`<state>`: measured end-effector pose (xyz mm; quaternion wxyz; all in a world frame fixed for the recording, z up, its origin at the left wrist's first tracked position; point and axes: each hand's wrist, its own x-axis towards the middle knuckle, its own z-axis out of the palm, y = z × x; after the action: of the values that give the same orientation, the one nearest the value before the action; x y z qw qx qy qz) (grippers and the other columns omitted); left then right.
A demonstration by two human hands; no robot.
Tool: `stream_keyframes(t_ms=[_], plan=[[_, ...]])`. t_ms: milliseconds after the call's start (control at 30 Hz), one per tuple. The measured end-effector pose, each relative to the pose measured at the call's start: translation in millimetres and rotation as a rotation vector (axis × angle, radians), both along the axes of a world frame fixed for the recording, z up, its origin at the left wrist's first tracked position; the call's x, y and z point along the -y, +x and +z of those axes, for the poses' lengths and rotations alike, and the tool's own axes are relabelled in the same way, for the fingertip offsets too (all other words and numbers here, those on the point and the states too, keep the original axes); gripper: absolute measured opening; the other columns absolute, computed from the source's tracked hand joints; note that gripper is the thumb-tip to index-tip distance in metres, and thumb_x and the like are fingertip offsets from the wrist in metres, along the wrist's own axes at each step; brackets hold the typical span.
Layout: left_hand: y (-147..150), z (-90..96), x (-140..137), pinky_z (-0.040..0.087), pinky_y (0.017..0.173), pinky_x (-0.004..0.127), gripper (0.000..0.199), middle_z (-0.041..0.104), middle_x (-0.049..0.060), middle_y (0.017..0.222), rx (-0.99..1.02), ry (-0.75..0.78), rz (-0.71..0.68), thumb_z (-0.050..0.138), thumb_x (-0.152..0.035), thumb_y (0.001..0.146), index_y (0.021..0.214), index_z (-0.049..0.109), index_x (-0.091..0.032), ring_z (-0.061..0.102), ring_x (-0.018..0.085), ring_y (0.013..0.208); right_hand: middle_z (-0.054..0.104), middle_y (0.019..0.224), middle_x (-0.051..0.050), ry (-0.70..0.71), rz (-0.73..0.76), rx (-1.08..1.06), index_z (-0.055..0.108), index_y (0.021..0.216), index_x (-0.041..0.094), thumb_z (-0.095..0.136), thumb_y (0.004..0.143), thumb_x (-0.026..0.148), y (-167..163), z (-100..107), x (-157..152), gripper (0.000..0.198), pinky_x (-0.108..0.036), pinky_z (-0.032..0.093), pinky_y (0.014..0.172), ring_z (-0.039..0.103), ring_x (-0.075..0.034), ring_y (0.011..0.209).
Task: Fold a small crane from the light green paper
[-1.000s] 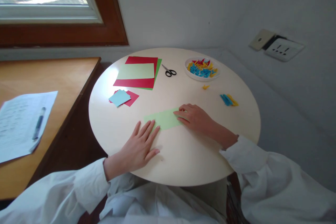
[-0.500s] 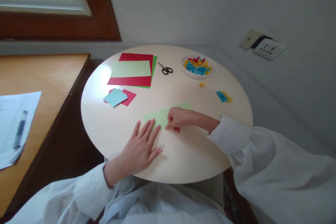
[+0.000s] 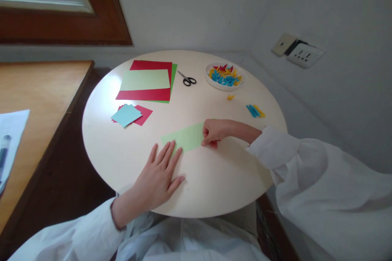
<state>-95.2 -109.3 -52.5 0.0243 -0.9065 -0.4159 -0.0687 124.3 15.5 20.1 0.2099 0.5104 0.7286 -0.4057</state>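
Observation:
A light green sheet of paper (image 3: 188,138), looking folded into a long strip, lies at a slant on the round white table (image 3: 137,163). My left hand (image 3: 159,173) rests palm down with its fingers spread, the fingertips on the strip's near left edge. My right hand (image 3: 216,130) is curled into a loose fist over the right part of the strip. Its thumb tip presses on the near edge, and the hand hides part of the paper's right end.
Red and green sheets (image 3: 147,95) lie at the back left, small paper squares (image 3: 126,115) before them. Black-handled scissors (image 3: 187,80) lie mid-back. At right are a white dish (image 3: 225,87) of small folded pieces, a yellow piece (image 3: 230,97), and blue and yellow strips (image 3: 253,111).
My right hand has slid to the right along the strip's near edge, uncovering more of its middle. My left hand stays on the paper. The whole view has shifted slightly.

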Motion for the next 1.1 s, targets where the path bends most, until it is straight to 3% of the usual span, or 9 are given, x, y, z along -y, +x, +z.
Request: stream_keyframes(t_ms=[233,667,767,867,933,967,1033,1100], plan=[[-1,-0.9,1,0.012,0.110,0.053,0.064,0.036,0.018,0.144,-0.013,0.026,-0.013,0.031,-0.049,0.092,0.141,0.029,-0.008,0.024,0.032,0.137,0.061,0.055,-0.003,0.052,0.026,0.055,0.062,0.055,0.011,0.060,0.066,0.022,26,1,-9,0.015,-0.023,0.036,0.051,0.050,-0.011,0.050],[-3,-3.4,-1,0.013,0.110,0.052,0.064,0.036,0.017,0.144,-0.019,0.052,-0.016,0.032,-0.049,0.092,0.142,0.028,-0.009,0.024,0.031,0.137,0.064,0.057,-0.005,0.160,-0.080,0.221,0.061,0.053,0.011,0.059,0.069,0.019,77,8,-21,0.018,-0.023,0.037,0.052,0.053,-0.011,0.051],[-3,-3.9,0,0.013,0.111,0.052,0.064,0.036,0.017,0.144,-0.010,0.048,-0.011,0.032,-0.049,0.092,0.141,0.029,-0.009,0.025,0.031,0.137,0.066,0.059,-0.007,0.298,-0.121,0.208,0.063,0.056,0.012,0.059,0.071,0.020,92,11,-18,0.018,-0.024,0.040,0.054,0.057,-0.014,0.055],[-3,-2.9,-1,0.015,0.110,0.052,0.063,0.036,0.018,0.144,-0.002,0.022,-0.011,0.032,-0.049,0.092,0.141,0.030,-0.009,0.024,0.030,0.137,0.070,0.072,-0.008,0.630,-0.160,-0.011,0.068,0.075,0.013,0.054,0.080,0.029,94,2,-2,0.022,-0.028,0.046,0.063,0.063,-0.018,0.067],[-4,-0.4,-3,0.016,0.110,0.054,0.062,0.036,0.018,0.144,0.002,-0.013,-0.020,0.032,-0.048,0.092,0.140,0.031,-0.009,0.024,0.030,0.137,0.069,0.102,-0.011,0.886,-0.059,-0.238,0.069,0.087,0.015,0.050,0.084,0.024,85,-12,16,0.021,-0.032,0.048,0.079,0.064,-0.020,0.091],[-4,1.7,-4,0.016,0.110,0.055,0.060,0.037,0.018,0.144,0.005,-0.033,-0.024,0.032,-0.047,0.093,0.140,0.031,-0.009,0.024,0.030,0.137,0.064,0.116,-0.011,0.946,0.064,-0.326,0.069,0.091,0.016,0.047,0.086,0.023,79,-20,27,0.023,-0.035,0.045,0.088,0.060,-0.021,0.104],[-6,7.3,-9,0.017,0.108,0.058,0.052,0.040,0.015,0.143,0.019,-0.068,-0.020,0.032,-0.042,0.094,0.138,0.036,-0.014,0.028,0.030,0.135,0.060,0.123,-0.010,0.992,0.277,-0.387,0.069,0.097,0.019,0.045,0.088,0.021,63,-37,48,0.026,-0.040,0.041,0.095,0.054,-0.022,0.115],[-7,14.9,-16,0.020,0.106,0.059,0.044,0.044,0.013,0.140,0.046,-0.079,0.004,0.034,-0.039,0.093,0.131,0.045,-0.019,0.032,0.031,0.133,0.060,0.123,-0.011,1.005,0.346,-0.347,0.064,0.111,0.020,0.041,0.091,0.020,48,-51,65,0.030,-0.041,0.041,0.095,0.055,-0.021,0.112]])
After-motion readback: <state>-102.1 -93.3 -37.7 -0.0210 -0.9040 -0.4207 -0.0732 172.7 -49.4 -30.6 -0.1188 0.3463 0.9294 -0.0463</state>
